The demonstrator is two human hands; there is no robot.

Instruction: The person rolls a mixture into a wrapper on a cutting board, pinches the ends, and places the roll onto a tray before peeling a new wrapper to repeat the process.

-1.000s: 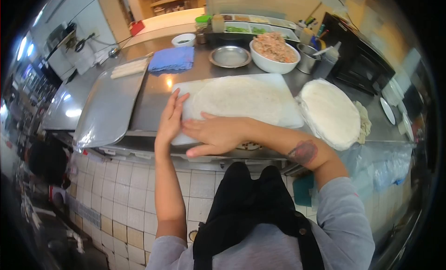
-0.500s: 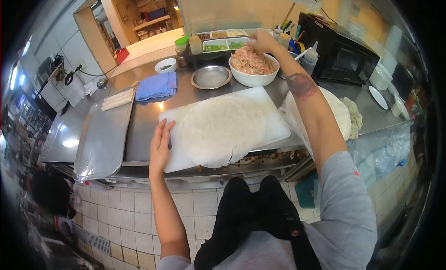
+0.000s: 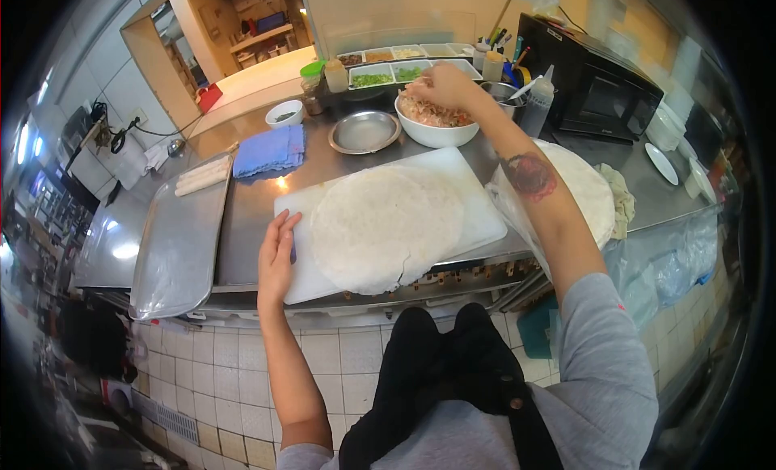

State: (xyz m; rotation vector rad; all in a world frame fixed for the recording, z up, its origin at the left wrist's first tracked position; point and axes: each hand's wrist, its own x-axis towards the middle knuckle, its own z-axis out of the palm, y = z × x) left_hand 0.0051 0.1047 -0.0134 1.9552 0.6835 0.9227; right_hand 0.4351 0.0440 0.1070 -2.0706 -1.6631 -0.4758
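Observation:
My right hand point(image 3: 446, 88) reaches down into a white bowl point(image 3: 436, 135) of pinkish raw minced filling point(image 3: 430, 110). Its fingers are curled and pressed into the filling; the tips are hidden. My left hand point(image 3: 276, 258) rests on the left edge of a white cutting board point(image 3: 477, 187), fingers mostly stretched out. Just beside those fingers shows a small purple-blue thing, too covered to name. Large round white dough sheets point(image 3: 388, 227) lie on the board, with a tear at the front edge.
Behind are a metal plate point(image 3: 364, 134), folded blue cloth point(image 3: 270, 152) and topping containers point(image 3: 372, 80). A tray point(image 3: 179, 244) with white rolls point(image 3: 204, 176) stands left. To the right are more round sheets in plastic point(image 3: 578, 187), a squeeze bottle point(image 3: 539, 102) and a black microwave point(image 3: 594, 86).
My right hand has moved down and slightly left, from above the bowl's far side into the filling. My left hand stays at the board's edge.

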